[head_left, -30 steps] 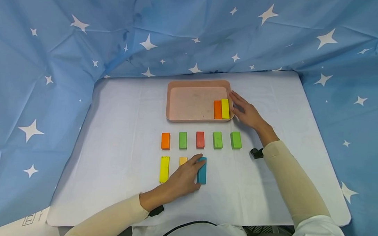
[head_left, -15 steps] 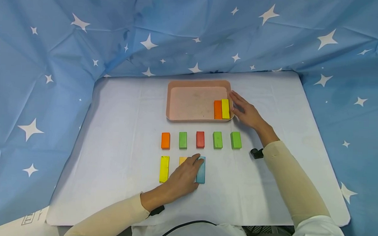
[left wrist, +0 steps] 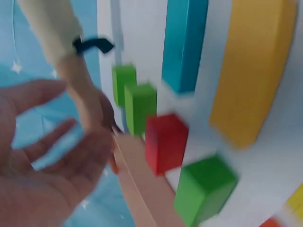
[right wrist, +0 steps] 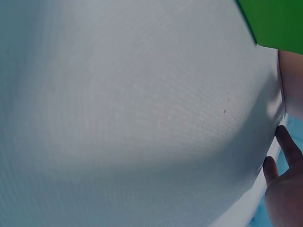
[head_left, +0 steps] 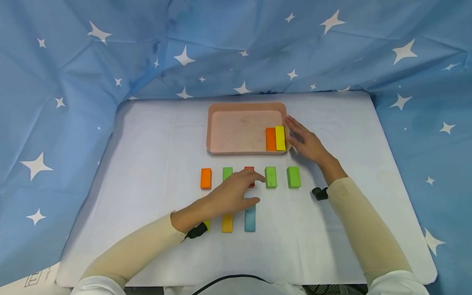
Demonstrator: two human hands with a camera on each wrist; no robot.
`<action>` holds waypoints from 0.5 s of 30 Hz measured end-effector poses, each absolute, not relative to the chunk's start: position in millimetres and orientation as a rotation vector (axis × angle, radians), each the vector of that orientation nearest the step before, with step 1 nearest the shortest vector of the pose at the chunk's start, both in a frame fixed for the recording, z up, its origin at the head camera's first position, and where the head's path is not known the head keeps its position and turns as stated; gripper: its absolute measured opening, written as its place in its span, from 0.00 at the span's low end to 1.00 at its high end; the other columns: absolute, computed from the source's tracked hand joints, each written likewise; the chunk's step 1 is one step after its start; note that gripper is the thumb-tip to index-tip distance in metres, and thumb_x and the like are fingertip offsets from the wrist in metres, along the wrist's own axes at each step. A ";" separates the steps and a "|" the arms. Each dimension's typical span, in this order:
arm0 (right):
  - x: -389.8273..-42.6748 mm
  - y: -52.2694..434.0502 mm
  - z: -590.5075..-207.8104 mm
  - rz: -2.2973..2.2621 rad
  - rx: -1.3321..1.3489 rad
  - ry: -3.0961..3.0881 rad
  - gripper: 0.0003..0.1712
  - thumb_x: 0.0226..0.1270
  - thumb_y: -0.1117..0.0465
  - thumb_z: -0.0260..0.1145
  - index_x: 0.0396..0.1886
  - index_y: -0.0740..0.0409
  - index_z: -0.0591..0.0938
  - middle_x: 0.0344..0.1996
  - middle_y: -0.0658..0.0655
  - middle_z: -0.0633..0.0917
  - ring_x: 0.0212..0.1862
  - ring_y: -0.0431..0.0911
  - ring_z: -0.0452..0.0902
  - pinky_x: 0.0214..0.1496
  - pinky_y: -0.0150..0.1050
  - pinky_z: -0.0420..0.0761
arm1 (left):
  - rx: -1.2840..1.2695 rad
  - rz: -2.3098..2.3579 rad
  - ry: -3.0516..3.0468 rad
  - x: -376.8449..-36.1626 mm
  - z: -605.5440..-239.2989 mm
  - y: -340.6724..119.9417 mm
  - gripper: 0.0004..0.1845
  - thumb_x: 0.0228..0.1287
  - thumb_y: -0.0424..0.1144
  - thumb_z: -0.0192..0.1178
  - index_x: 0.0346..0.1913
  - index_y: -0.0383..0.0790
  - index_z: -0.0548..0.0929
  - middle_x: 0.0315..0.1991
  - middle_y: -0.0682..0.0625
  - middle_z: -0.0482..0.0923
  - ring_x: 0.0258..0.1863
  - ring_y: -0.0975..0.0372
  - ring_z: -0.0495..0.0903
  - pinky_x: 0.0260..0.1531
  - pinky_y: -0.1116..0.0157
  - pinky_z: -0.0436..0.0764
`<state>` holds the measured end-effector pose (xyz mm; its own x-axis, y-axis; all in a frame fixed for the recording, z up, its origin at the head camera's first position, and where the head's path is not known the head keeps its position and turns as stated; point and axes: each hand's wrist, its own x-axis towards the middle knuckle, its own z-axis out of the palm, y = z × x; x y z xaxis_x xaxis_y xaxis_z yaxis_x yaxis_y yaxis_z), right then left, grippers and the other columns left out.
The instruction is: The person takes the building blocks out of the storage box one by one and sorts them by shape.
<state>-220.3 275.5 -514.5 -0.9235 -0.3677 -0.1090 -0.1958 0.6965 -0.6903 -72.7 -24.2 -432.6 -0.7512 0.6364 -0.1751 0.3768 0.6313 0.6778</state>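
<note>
My left hand [head_left: 240, 184] hovers open over the row of short blocks, its fingertips above the red block [head_left: 249, 170], which they partly hide. It holds nothing; in the left wrist view the palm [left wrist: 52, 156] is relaxed beside the red block [left wrist: 165, 142]. Behind the hand lie the teal block [head_left: 250, 218] and an amber block [head_left: 227, 222]. My right hand [head_left: 304, 141] rests flat against the right side of the pink tray [head_left: 210, 129]. In the tray, an orange block [head_left: 271, 139] and a yellow block [head_left: 280, 137] lie side by side.
The short row also holds an orange block [head_left: 206, 178] and three green blocks [head_left: 227, 172], [head_left: 271, 177], [head_left: 293, 177]. A yellow block [head_left: 207, 225] is mostly hidden under my left wrist. Blue star-print cloth [head_left: 66, 94] walls the white table [head_left: 150, 131].
My left hand let go of the teal block and moved forward over the red block. The teal block stays on the table. My right hand has not moved.
</note>
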 end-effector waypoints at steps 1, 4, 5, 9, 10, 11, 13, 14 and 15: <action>-220.0 275.4 -514.5 -1.043 -0.450 2.668 0.38 0.83 0.51 0.55 0.86 0.41 0.53 0.86 0.47 0.48 0.85 0.59 0.45 0.82 0.68 0.49 | 0.840 0.913 2.429 -82.9 -431.8 -23.2 0.26 0.69 0.41 0.69 0.68 0.42 0.78 0.65 0.47 0.78 0.57 0.54 0.80 0.61 0.59 0.81; -219.1 275.5 -514.9 -1.045 -0.453 2.678 0.38 0.83 0.51 0.55 0.86 0.41 0.54 0.86 0.47 0.49 0.85 0.59 0.46 0.81 0.68 0.50 | 0.902 1.009 2.377 -115.5 -432.5 -18.3 0.23 0.69 0.38 0.69 0.66 0.41 0.80 0.62 0.45 0.82 0.56 0.52 0.82 0.59 0.58 0.83; -219.0 275.5 -515.0 -1.047 -0.458 2.680 0.38 0.83 0.51 0.56 0.86 0.42 0.54 0.86 0.47 0.49 0.85 0.59 0.46 0.82 0.67 0.50 | 0.904 1.027 2.380 -126.1 -432.7 -16.1 0.23 0.69 0.37 0.69 0.65 0.40 0.81 0.61 0.45 0.82 0.56 0.52 0.82 0.60 0.57 0.83; -219.0 276.0 -515.4 -1.053 -0.478 2.688 0.38 0.83 0.51 0.56 0.85 0.43 0.54 0.86 0.47 0.50 0.85 0.59 0.47 0.81 0.67 0.51 | 0.852 1.088 2.422 -166.9 -436.2 -5.7 0.21 0.69 0.36 0.69 0.63 0.38 0.81 0.60 0.43 0.82 0.57 0.52 0.82 0.61 0.58 0.81; -219.0 276.2 -515.4 -1.057 -0.477 2.688 0.38 0.83 0.51 0.56 0.85 0.43 0.55 0.86 0.47 0.50 0.85 0.59 0.47 0.81 0.68 0.50 | 0.840 1.080 2.442 -175.7 -437.3 -2.9 0.21 0.69 0.36 0.68 0.63 0.38 0.81 0.60 0.43 0.82 0.58 0.52 0.81 0.62 0.59 0.81; -219.0 276.2 -515.4 -1.062 -0.476 2.687 0.38 0.83 0.51 0.56 0.85 0.44 0.55 0.86 0.48 0.50 0.85 0.59 0.47 0.81 0.68 0.50 | 0.822 1.072 2.458 -183.9 -438.5 0.0 0.22 0.69 0.36 0.68 0.64 0.38 0.81 0.61 0.43 0.81 0.58 0.52 0.80 0.62 0.59 0.80; -218.9 275.9 -515.0 -1.062 -0.470 2.684 0.37 0.83 0.51 0.55 0.85 0.44 0.55 0.86 0.48 0.50 0.85 0.59 0.47 0.81 0.68 0.50 | 0.795 1.049 2.485 -198.7 -442.2 6.0 0.23 0.68 0.35 0.68 0.64 0.38 0.81 0.63 0.43 0.80 0.59 0.51 0.80 0.62 0.60 0.79; -218.8 275.6 -514.7 -1.058 -0.464 2.683 0.37 0.83 0.51 0.55 0.85 0.44 0.55 0.86 0.48 0.50 0.85 0.59 0.47 0.81 0.68 0.50 | 0.774 1.037 2.492 -204.8 -443.5 8.8 0.23 0.68 0.35 0.68 0.65 0.39 0.81 0.63 0.43 0.79 0.60 0.51 0.79 0.63 0.60 0.79; -218.7 275.2 -514.4 -1.055 -0.458 2.681 0.37 0.83 0.51 0.55 0.85 0.43 0.55 0.86 0.48 0.50 0.85 0.59 0.46 0.81 0.68 0.49 | 0.753 1.027 2.498 -210.2 -444.9 11.5 0.24 0.67 0.35 0.69 0.65 0.39 0.81 0.63 0.43 0.78 0.61 0.50 0.79 0.63 0.59 0.79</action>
